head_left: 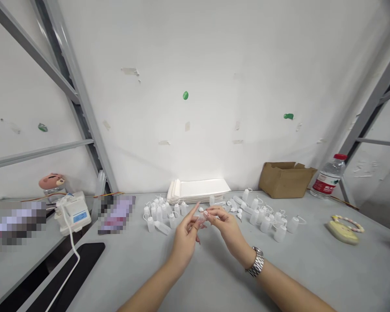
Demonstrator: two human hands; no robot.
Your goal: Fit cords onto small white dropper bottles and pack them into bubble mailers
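Observation:
My left hand (186, 234) and my right hand (226, 225) meet above the middle of the table. Their fingertips are closed around a small white bottle cap (201, 209), mostly covered by the fingers; whether a bottle is under it I cannot tell. The left index finger points up and away. Left of my hands stand several small translucent squeeze bottles (159, 213) with tethered caps, and one bottle (163, 228) lies on its side. More such bottles (265, 224) stand to the right. Loose white caps (239, 213) and capless bottles (247, 208) lie just beyond my right hand.
A stack of white sheets (203, 188) lies against the wall. At the back right are a cardboard box (286, 182) and a water bottle (328, 177). A yellow case (342, 232) with a beaded strap lies at the right. A power strip (74, 212) with a white cable is at the left.

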